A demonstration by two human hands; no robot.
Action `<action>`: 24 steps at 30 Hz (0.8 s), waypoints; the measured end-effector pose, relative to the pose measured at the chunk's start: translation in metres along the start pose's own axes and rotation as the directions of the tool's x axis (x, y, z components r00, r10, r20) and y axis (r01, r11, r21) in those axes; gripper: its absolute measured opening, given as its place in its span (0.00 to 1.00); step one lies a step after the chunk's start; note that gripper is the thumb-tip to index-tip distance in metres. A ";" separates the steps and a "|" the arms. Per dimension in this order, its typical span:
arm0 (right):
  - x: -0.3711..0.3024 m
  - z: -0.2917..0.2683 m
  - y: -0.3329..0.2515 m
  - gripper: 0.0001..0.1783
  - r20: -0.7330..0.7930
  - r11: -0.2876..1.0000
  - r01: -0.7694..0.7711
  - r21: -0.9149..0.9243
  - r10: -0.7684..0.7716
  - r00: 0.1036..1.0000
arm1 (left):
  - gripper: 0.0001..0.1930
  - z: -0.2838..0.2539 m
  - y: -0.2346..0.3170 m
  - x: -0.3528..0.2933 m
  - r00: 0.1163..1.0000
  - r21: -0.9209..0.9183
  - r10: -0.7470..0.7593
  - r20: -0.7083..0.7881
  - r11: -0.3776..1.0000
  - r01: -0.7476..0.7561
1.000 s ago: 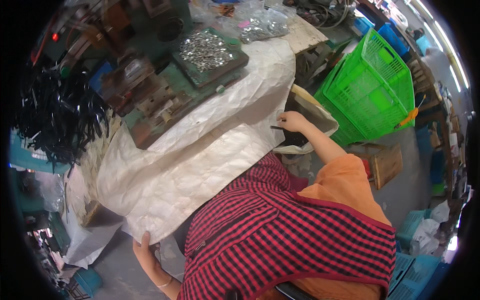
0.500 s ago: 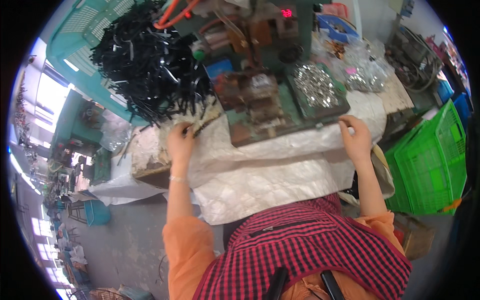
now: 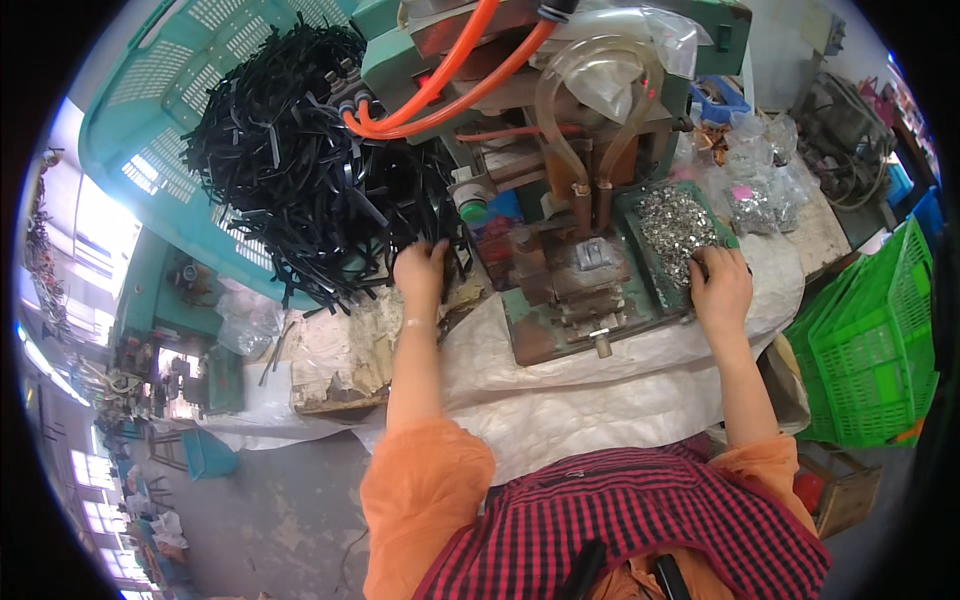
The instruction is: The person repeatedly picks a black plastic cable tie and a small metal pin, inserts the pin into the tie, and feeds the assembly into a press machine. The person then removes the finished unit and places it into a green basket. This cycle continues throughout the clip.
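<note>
My left hand (image 3: pixel 419 277) reaches into the near right edge of a big heap of black strips (image 3: pixel 290 170). Its thumb and fingers are drawn together around a black strip there, partly lost among the others. At the right, my right hand (image 3: pixel 722 292) is at the near right side of a shallow tray of small silvery metal pieces (image 3: pixel 678 225). Its fingers are curled in at the pieces, and whatever lies between the fingertips is hidden. Between my hands stands a green bench machine (image 3: pixel 530 345) with a worn metal die block (image 3: pixel 590 285) in its middle.
Orange air hoses (image 3: pixel 440 95) and a clear looped tube (image 3: pixel 545 110) hang over the machine. A teal plastic basket (image 3: pixel 150 180) stands behind the strips. Bags of small parts (image 3: pixel 755 205) lie at the back right. Green crates (image 3: pixel 865 340) stand right; a white sheet (image 3: pixel 560 415) covers the bench front.
My left hand has moved from the bench edge to the black strips. My right hand has gone from the sheet to the tray of metal pieces. The view has shifted.
</note>
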State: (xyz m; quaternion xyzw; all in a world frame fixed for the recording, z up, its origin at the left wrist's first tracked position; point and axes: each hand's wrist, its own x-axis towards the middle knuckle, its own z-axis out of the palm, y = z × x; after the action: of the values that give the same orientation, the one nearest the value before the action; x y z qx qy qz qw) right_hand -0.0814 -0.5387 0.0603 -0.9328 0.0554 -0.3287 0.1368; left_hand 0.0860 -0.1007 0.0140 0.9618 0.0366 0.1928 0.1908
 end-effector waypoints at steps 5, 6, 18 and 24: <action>0.005 0.002 -0.012 0.05 -0.035 0.998 0.013 0.061 -0.011 0.999 | 0.20 -0.063 -0.033 -0.026 0.976 -0.024 -0.018 0.217 0.999 0.023; 0.009 0.002 -0.014 0.05 -0.054 0.997 0.022 0.079 -0.018 0.998 | 0.19 -0.068 -0.039 -0.026 0.969 -0.129 -0.061 0.238 0.987 0.094; 0.006 0.004 0.003 0.09 0.082 0.731 -0.352 0.585 0.378 0.922 | 0.12 -0.170 0.218 -0.162 0.679 -0.751 0.351 0.644 0.122 0.649; 0.033 0.002 0.009 0.10 0.199 0.687 -0.408 0.601 0.366 0.909 | 0.13 -0.148 0.239 -0.149 0.553 -0.555 0.319 0.770 -0.093 0.827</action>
State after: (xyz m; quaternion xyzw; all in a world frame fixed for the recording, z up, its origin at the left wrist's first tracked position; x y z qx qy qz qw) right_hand -0.0548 -0.5531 0.0760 -0.8093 0.1331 -0.2619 0.5086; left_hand -0.1097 -0.2908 0.1783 0.4513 0.0349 -0.3099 0.8361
